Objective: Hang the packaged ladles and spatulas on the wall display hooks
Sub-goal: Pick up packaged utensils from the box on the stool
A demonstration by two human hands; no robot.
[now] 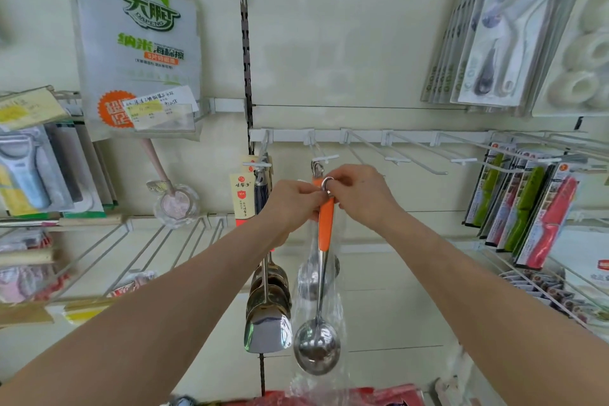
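A steel ladle with an orange handle, wrapped in a clear plastic sleeve, hangs straight down in front of the wall. My left hand pinches the top of its handle from the left. My right hand pinches the metal hanging ring from the right. The ring sits just below and in front of a white wall hook, which carries another ladle behind. To the left, several steel spatulas with card labels hang on the neighbouring hook.
Several bare white hooks stick out along the rail to the right. Packaged knives hang at right, peelers at left, a sponge pack above left. Wire racks jut out below left. Red packaging lies at the bottom.
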